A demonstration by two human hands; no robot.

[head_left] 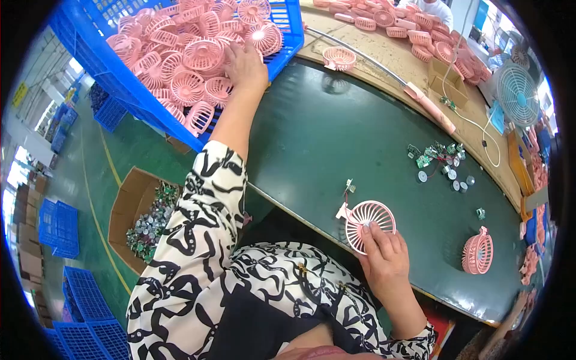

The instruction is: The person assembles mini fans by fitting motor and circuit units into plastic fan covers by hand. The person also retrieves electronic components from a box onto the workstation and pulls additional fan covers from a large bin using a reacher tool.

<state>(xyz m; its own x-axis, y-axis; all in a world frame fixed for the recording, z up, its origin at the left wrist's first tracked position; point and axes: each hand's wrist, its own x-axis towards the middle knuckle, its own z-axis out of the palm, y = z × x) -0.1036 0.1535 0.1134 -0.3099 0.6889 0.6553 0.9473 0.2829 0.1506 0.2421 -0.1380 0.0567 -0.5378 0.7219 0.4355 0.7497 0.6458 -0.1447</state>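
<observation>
My left hand (pixel 246 69) reaches into a blue plastic crate (pixel 135 99) heaped with pink fan housings (pixel 203 55). Its fingers are spread over the pile, touching housings near the crate's right side; nothing is plainly gripped. At the bench's near edge my right hand (pixel 385 255) is closed on a round pink fan housing (pixel 363 217), thumb and fingers at its slotted face. A small green circuit board (pixel 350 186) on a thin wire sticks out just beyond that housing. Farther right, another pink fan housing (pixel 477 252) stands on the dark green bench top (pixel 324 144).
Small motors and circuit boards (pixel 444 161) lie in a cluster at the right. Behind them are a pink-handled tool (pixel 429 108), a cardboard box (pixel 447 84) and a desk fan (pixel 517 95). A carton of parts (pixel 129 204) stands left. A person (pixel 435 9) sits beyond more housings.
</observation>
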